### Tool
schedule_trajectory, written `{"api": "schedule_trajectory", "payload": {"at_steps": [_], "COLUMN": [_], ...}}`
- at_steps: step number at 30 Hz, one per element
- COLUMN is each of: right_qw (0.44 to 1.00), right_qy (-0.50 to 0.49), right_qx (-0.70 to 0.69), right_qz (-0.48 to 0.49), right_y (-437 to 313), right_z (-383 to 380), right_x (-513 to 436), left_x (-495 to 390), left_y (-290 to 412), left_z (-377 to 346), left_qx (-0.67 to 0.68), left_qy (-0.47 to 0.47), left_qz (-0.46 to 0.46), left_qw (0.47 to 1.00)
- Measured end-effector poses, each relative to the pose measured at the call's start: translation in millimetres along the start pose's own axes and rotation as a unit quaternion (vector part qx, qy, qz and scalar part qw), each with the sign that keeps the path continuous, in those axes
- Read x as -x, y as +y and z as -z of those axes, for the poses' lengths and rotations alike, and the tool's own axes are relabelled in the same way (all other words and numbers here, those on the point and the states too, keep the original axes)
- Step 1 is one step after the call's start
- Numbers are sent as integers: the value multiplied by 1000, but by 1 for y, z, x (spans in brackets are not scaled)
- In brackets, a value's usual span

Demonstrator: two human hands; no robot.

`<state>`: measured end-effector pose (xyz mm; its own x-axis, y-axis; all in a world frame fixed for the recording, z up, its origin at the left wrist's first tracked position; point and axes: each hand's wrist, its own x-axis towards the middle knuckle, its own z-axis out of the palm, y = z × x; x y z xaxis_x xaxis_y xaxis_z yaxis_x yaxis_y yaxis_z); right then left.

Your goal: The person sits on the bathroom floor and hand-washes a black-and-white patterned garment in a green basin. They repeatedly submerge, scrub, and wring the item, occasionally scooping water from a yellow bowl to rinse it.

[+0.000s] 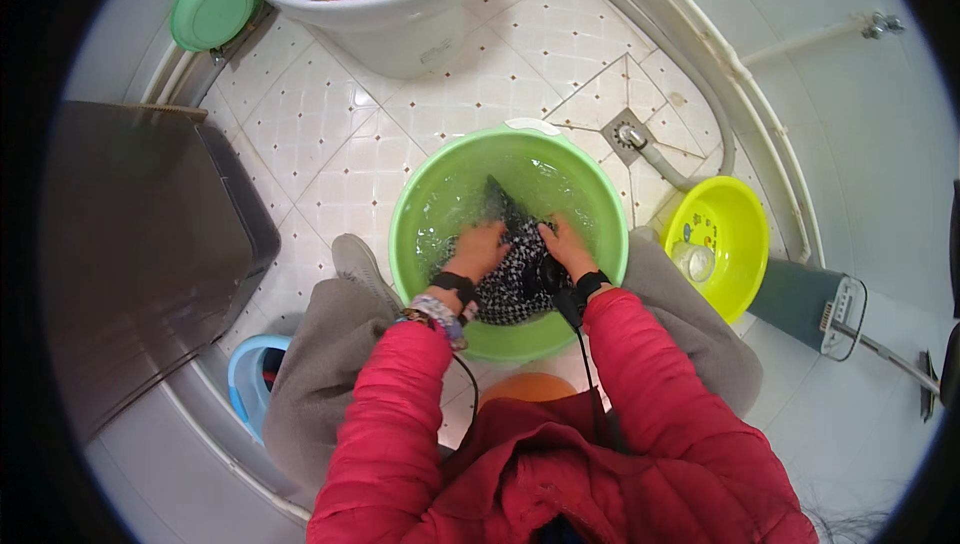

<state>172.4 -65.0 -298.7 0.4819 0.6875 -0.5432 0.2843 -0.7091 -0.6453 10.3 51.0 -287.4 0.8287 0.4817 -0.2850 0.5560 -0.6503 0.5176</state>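
A large green plastic basin (510,345) with water in it stands on the floor between my knees. A black-and-white houndstooth cloth (510,289) lies bunched in the water, with a darker part towards the far side. My left hand (478,251) rests on the cloth's left side, fingers bent and partly in the water. At its right side, my right hand (568,247) touches the cloth with the fingertips. Whether either hand grips the fabric cannot be told. Both wrists bear black bands, and a dark cable runs from near each wrist towards my body.
A yellow basin (739,244) holding a clear cup (697,262) stands right, beside a grey-green flat mop bucket (799,304). A floor drain (628,136) with a hose, a toilet (405,26), a dark cabinet (150,259) and a blue basin (244,371) surround me.
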Motion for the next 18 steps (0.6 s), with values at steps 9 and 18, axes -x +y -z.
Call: {"api": "schedule_trajectory", "payload": {"at_steps": [9,18], "right_qw": [956,975], "right_qy": [97,81], "right_qx": [-260,-20], "right_qz": [-91,204], "right_y": [17,-84], "right_z": [-50,-48], "right_x": [26,46], "left_x": [64,75], "left_y": [22,-10], "left_z": [-3,-26], "left_qx": [74,114], "left_qy": [-36,-95], "left_qz": [194,207], "left_qw": [978,967]}}
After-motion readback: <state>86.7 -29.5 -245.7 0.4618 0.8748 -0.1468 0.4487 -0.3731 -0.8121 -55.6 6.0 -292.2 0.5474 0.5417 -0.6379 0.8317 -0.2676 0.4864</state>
